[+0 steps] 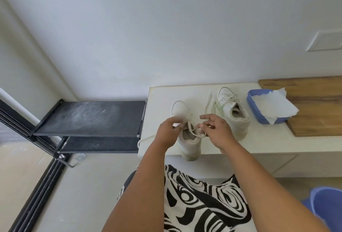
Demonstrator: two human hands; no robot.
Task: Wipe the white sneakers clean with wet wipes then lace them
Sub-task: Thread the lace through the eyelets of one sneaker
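Two white sneakers stand on a cream bench top (268,142), toes pointing to the wall. The near sneaker (190,144) sits at the front edge, its heel past the rim. My left hand (167,132) pinches its white lace (192,129) at the left side of the tongue. My right hand (216,131) pinches the same lace on the right side, fingers spread. One lace end hangs off the bench's left edge. The far sneaker (234,115) stands to the right, laced, with a loose lace end trailing forward.
A blue tray (259,116) holding white wet wipes (273,105) rests right of the sneakers, partly on a wooden board (314,105). A black two-tier shoe rack (88,118) stands left of the bench. A blue bucket (327,205) sits on the floor at lower right.
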